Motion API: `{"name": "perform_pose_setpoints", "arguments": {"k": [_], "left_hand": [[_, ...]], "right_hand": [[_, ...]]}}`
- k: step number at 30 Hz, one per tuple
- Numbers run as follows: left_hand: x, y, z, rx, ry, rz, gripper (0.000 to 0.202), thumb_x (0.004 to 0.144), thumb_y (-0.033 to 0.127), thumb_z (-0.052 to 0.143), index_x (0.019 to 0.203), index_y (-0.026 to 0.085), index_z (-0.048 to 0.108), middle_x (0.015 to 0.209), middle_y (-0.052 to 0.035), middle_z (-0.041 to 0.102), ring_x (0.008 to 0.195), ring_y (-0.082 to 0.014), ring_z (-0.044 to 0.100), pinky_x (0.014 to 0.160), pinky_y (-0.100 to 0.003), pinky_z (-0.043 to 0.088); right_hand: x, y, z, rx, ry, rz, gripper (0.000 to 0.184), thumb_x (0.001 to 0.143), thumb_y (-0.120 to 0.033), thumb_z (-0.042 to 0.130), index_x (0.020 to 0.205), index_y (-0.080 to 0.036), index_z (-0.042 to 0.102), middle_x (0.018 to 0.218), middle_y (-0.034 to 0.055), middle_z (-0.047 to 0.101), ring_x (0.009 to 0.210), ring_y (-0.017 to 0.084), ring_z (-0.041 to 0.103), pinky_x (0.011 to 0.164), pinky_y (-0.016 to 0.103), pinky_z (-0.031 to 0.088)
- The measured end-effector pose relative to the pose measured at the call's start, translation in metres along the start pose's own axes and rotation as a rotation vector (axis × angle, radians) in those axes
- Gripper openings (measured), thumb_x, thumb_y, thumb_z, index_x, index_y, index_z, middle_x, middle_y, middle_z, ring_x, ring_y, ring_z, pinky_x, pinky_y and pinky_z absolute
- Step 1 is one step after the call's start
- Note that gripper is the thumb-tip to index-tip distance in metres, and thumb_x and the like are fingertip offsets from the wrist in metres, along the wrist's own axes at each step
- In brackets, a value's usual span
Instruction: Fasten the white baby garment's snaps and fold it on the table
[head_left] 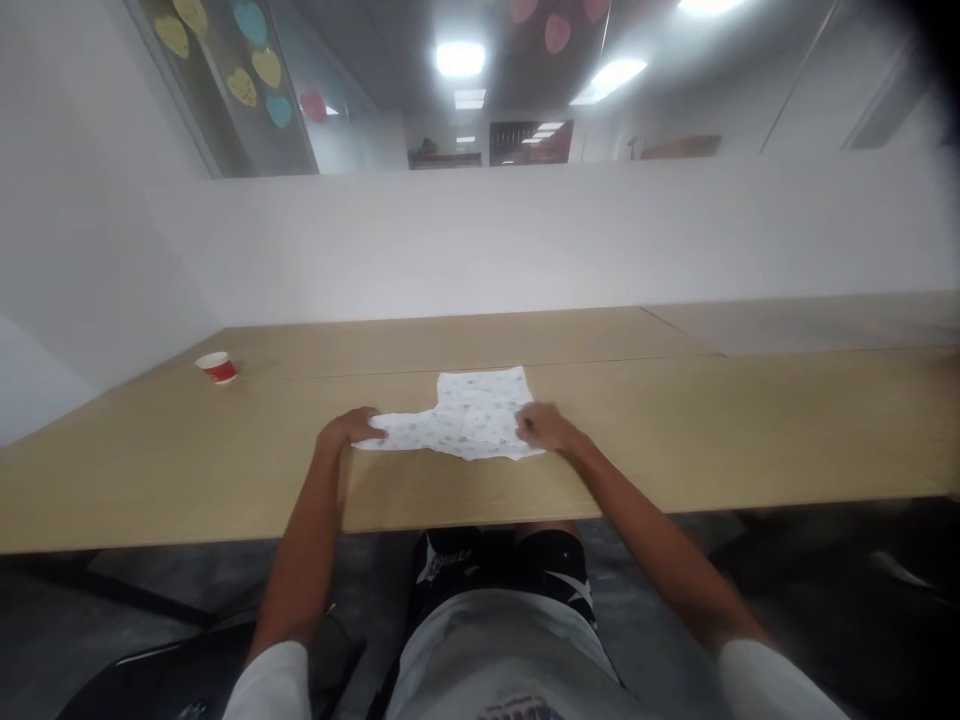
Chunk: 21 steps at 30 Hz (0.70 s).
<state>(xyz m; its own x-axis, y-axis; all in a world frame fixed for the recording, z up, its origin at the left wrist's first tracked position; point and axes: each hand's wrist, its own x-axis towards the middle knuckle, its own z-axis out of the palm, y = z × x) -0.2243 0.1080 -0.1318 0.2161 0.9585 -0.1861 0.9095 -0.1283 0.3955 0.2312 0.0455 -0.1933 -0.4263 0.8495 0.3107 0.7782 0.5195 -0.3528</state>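
Observation:
A small white garment [476, 410] with a fine scattered print lies flat on the wooden table [247, 470]. One narrow part, sleeve-like, reaches out to the left, and a wider part points away from me. My left hand [351, 428] grips the tip of the narrow part, thumb on top of the cloth. At the garment's right edge is my right hand [546, 426], its fingers curled in on the fabric. The cloth under both hands is hidden.
A red and white paper cup [217, 367] stands at the table's far left. Behind the table rises a white wall [450, 240] with a window above it, bearing heart-shaped notes [251, 22]. A black chair [165, 675] is below left, by the table's front edge.

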Motion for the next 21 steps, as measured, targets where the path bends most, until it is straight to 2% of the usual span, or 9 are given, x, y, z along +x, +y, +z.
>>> {"name": "perform_pose_setpoints", "arguments": {"k": [2, 4, 8, 10, 12, 14, 16, 18, 21], "left_hand": [[-0.001, -0.001, -0.008, -0.073, -0.057, 0.044, 0.04, 0.061, 0.043, 0.071, 0.089, 0.015, 0.067, 0.091, -0.0075, 0.067, 0.087, -0.0285, 0.062, 0.075, -0.029, 0.045], [-0.003, 0.022, -0.011, -0.18, -0.008, 0.13, 0.035, 0.066, 0.044, 0.064, 0.085, 0.014, 0.063, 0.087, -0.0058, 0.066, 0.083, -0.0254, 0.06, 0.07, -0.027, 0.044], [-0.012, 0.115, -0.008, -0.742, 0.134, 0.327, 0.047, 0.069, 0.048, 0.076, 0.098, 0.014, 0.06, 0.095, -0.007, 0.063, 0.08, -0.0212, 0.061, 0.063, -0.024, 0.046], [-0.018, 0.155, -0.005, -0.999, -0.099, 0.428, 0.057, 0.072, 0.049, 0.081, 0.111, 0.015, 0.057, 0.108, -0.011, 0.062, 0.093, -0.0232, 0.062, 0.072, -0.026, 0.051], [-0.023, 0.174, -0.002, -1.126, -0.26, 0.503, 0.066, 0.077, 0.051, 0.08, 0.126, 0.017, 0.051, 0.121, -0.0143, 0.059, 0.11, -0.0279, 0.06, 0.088, -0.035, 0.053], [-0.024, 0.169, 0.006, -1.114, -0.28, 0.515, 0.067, 0.081, 0.054, 0.077, 0.13, 0.017, 0.049, 0.122, -0.0156, 0.058, 0.114, -0.0302, 0.058, 0.094, -0.04, 0.051], [-0.021, 0.151, 0.02, -0.961, -0.184, 0.518, 0.062, 0.081, 0.055, 0.076, 0.123, 0.015, 0.054, 0.116, -0.0145, 0.06, 0.108, -0.0286, 0.059, 0.09, -0.037, 0.05], [-0.016, 0.131, 0.039, -0.718, -0.042, 0.558, 0.058, 0.076, 0.052, 0.079, 0.115, 0.015, 0.059, 0.109, -0.0113, 0.061, 0.101, -0.0256, 0.057, 0.084, -0.032, 0.048], [-0.01, 0.113, 0.068, -0.358, 0.099, 0.66, 0.05, 0.072, 0.042, 0.078, 0.114, 0.018, 0.063, 0.106, -0.007, 0.06, 0.096, -0.0243, 0.054, 0.085, -0.035, 0.044]], "right_hand": [[0.003, -0.011, -0.002, 0.151, 0.09, -0.078, 0.014, 0.08, -0.023, 0.066, 0.072, -0.014, 0.06, 0.077, 0.0013, 0.059, 0.075, 0.015, 0.051, 0.069, 0.024, 0.031], [0.012, -0.026, -0.005, 0.347, 0.135, -0.088, 0.025, 0.084, -0.036, 0.066, 0.074, -0.014, 0.06, 0.078, 0.0031, 0.06, 0.075, 0.016, 0.053, 0.071, 0.025, 0.037], [0.04, -0.047, -0.007, 1.054, -0.149, 0.045, 0.057, 0.089, -0.069, 0.059, 0.098, -0.013, 0.063, 0.104, 0.0124, 0.064, 0.096, 0.026, 0.062, 0.085, 0.036, 0.051], [0.05, -0.047, -0.004, 1.461, -0.322, 0.102, 0.071, 0.09, -0.078, 0.051, 0.118, -0.014, 0.057, 0.12, 0.0166, 0.06, 0.107, 0.032, 0.061, 0.09, 0.046, 0.053], [0.054, -0.04, 0.0, 1.683, -0.386, 0.219, 0.067, 0.096, -0.072, 0.047, 0.128, -0.014, 0.053, 0.126, 0.017, 0.058, 0.109, 0.032, 0.061, 0.09, 0.047, 0.054], [0.053, -0.032, 0.005, 1.705, -0.334, 0.387, 0.048, 0.102, -0.053, 0.052, 0.127, -0.012, 0.055, 0.126, 0.0154, 0.058, 0.107, 0.028, 0.062, 0.088, 0.041, 0.056], [0.051, -0.024, 0.009, 1.549, -0.225, 0.524, 0.032, 0.098, -0.033, 0.061, 0.121, -0.01, 0.06, 0.121, 0.0144, 0.061, 0.102, 0.025, 0.063, 0.081, 0.034, 0.057], [0.049, -0.021, 0.011, 1.242, -0.107, 0.59, 0.031, 0.09, -0.024, 0.072, 0.116, -0.009, 0.063, 0.11, 0.0131, 0.064, 0.089, 0.021, 0.064, 0.067, 0.025, 0.055], [0.049, -0.024, 0.011, 0.834, -0.009, 0.583, 0.036, 0.083, -0.019, 0.079, 0.115, -0.013, 0.065, 0.097, 0.0068, 0.064, 0.068, 0.012, 0.057, 0.047, 0.015, 0.04]]}}
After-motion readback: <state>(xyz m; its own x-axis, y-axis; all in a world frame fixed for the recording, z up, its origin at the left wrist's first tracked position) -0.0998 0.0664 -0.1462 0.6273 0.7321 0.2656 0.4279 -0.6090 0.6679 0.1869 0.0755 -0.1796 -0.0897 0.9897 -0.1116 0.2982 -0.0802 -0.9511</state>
